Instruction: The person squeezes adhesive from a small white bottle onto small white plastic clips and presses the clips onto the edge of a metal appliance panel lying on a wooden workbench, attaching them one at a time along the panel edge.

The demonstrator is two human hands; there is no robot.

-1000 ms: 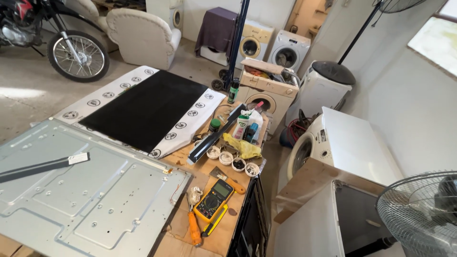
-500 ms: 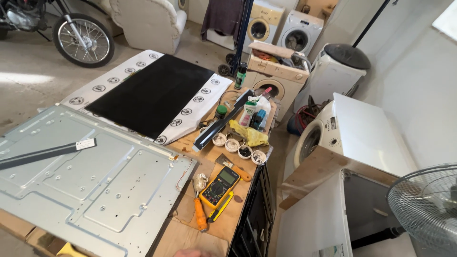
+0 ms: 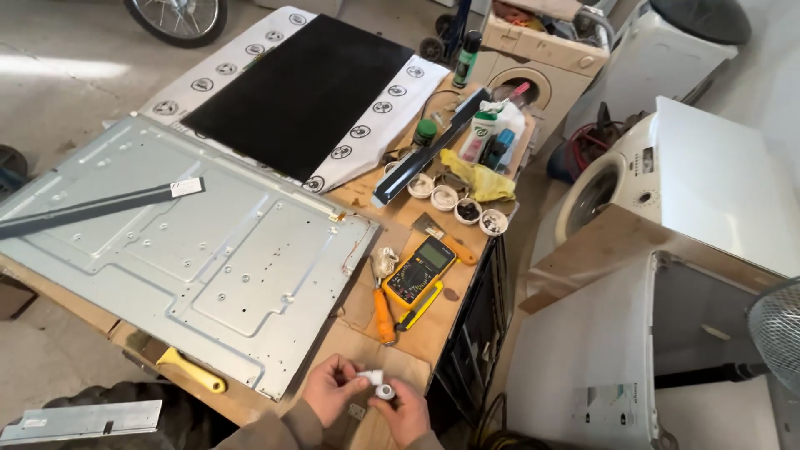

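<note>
Both hands, left and right, pinch a small white part at the bench edge (kind unclear). Metal panel lies left, multimeter just ahead; part not yet fitted anywhere.

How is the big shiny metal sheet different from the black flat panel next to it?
The metal sheet is pale grey and shiny, while the black panel is dark and dull. The metal sheet has ridges and screw holes; the black panel looks smooth. A long dark strip lies on the metal sheet; nothing lies on the black panel. Both lie flat.
</note>
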